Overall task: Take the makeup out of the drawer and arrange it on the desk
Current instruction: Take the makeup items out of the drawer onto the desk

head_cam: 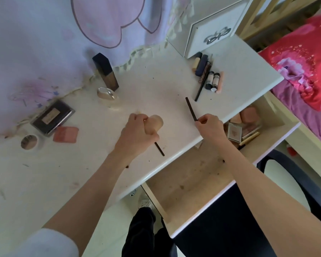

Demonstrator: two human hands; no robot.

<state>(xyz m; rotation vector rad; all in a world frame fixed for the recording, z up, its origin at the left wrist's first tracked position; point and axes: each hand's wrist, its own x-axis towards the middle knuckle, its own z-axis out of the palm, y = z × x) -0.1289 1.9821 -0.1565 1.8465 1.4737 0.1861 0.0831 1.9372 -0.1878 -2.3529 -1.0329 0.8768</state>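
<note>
A beige tube (154,125) and a thin dark pencil (159,149) are held above the white tabletop (156,86); a second dark pencil (191,111) is pinched at its near end. More tubes and sticks (208,75) are laid side by side at the far right. Boxes and sponges (243,125) are left in the open drawer (193,180).

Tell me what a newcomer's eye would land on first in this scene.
First, the two hands over the white desk: the left hand grips a beige bottle together with a thin dark stick, and the right hand pinches a dark pencil. Next, the open drawer below the desk edge, with makeup left at its far end, and the bright red bedding at right.
</note>
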